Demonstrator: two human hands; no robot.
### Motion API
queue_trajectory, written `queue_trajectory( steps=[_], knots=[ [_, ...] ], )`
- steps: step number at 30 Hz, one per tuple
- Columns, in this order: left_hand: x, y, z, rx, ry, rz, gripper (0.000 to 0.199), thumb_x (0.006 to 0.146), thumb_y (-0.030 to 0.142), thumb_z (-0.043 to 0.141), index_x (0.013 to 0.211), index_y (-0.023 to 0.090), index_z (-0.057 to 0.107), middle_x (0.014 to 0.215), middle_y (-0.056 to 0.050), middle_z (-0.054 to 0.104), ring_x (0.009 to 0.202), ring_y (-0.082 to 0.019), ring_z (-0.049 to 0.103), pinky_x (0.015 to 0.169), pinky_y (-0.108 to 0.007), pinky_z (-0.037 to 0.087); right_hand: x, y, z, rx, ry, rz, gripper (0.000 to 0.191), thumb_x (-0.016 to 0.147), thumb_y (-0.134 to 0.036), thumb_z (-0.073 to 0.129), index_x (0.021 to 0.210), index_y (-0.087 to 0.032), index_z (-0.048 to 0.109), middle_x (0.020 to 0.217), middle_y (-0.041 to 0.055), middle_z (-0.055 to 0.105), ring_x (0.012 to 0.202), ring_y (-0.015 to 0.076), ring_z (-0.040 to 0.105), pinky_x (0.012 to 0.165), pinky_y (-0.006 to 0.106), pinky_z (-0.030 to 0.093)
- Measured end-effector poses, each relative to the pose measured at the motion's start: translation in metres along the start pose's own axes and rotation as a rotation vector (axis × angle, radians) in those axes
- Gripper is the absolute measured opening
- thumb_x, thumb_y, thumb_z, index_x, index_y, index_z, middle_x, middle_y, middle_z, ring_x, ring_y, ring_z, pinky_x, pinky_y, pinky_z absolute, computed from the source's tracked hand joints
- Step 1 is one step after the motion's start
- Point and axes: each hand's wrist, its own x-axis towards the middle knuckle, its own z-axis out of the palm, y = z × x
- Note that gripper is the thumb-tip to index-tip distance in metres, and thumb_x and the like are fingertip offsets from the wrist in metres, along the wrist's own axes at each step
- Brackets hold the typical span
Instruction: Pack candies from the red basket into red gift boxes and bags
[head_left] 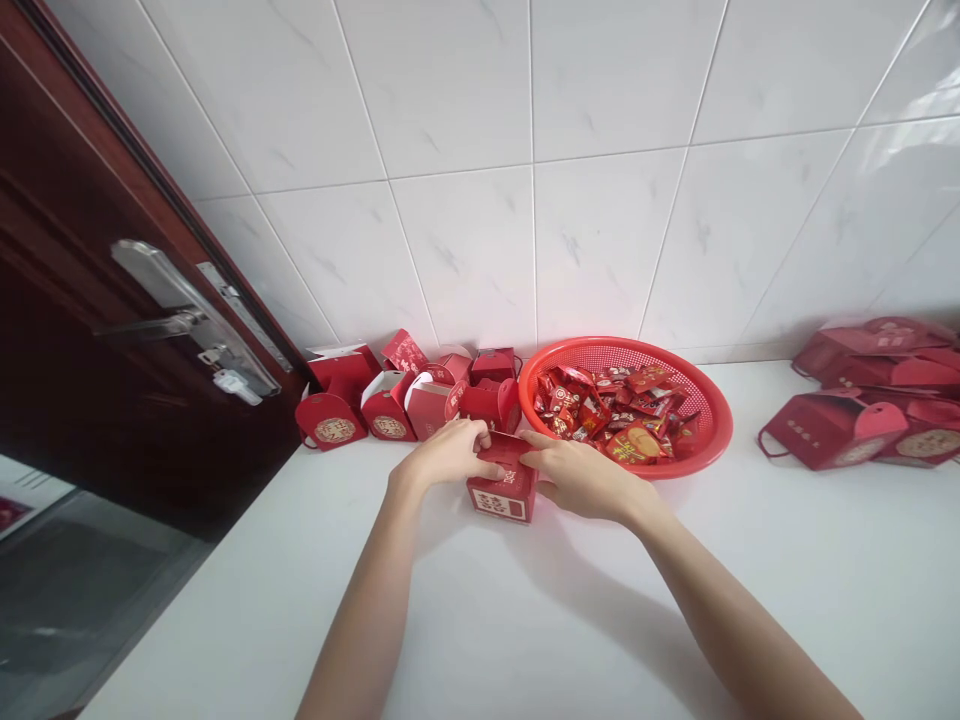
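Note:
A small red paper gift box stands on the white counter right in front of me, with a printed panel facing me. My left hand grips its top from the left, and my right hand holds the top flap from the right. Just behind the box sits a round red plastic basket heaped with red-wrapped candy packets. My right fingertips are close to the basket's rim but not touching it.
Several red gift boxes stand open in a row against the white tiled wall. More flat red boxes lie in a pile at the right. A dark red door with a metal handle stands at the left.

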Motion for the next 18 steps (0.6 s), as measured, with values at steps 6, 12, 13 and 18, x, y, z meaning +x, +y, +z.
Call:
queue_trajectory(
  steps=[6,12,13,18],
  knots=[
    [-0.01,-0.022,0.026,-0.171,0.163,0.027,0.06,0.07,0.059,0.078,0.116,0.024,0.061,0.118,-0.008,0.068,0.104,-0.03,0.066,0.083,-0.038,0.054,0.0,-0.002,-0.004,0.008,-0.052,0.006,0.022,0.095,-0.008,0.046,0.093,-0.016,0.066,0.102,0.0089,0.068,0.079,0.0179,0.063,0.056,0.027,0.031],
    [-0.016,-0.043,0.058,-0.394,0.258,0.195,0.055,0.085,0.059,0.065,0.131,0.028,0.062,0.145,-0.008,0.056,0.135,-0.03,0.054,0.11,-0.041,0.048,0.003,0.001,-0.001,-0.02,-0.059,-0.003,0.019,0.096,-0.009,0.044,0.085,-0.016,0.058,0.085,0.0065,0.066,0.072,0.0157,0.058,0.054,0.027,0.027],
    [-0.016,-0.043,0.062,-0.403,0.268,0.204,0.053,0.086,0.058,0.063,0.13,0.028,0.062,0.148,-0.008,0.054,0.139,-0.031,0.051,0.111,-0.042,0.047,0.002,0.001,-0.001,-0.013,-0.063,-0.001,0.019,0.095,-0.008,0.045,0.084,-0.016,0.057,0.084,0.0061,0.065,0.071,0.0154,0.058,0.054,0.027,0.028],
    [-0.017,-0.041,0.071,-0.477,0.296,0.271,0.039,0.088,0.05,0.064,0.117,0.024,0.061,0.154,-0.012,0.049,0.146,-0.034,0.042,0.117,-0.049,0.038,0.001,0.0,-0.003,0.035,-0.065,0.014,0.018,0.094,-0.006,0.046,0.082,-0.018,0.054,0.083,0.005,0.065,0.07,0.0147,0.056,0.055,0.027,0.029]
  ],
)
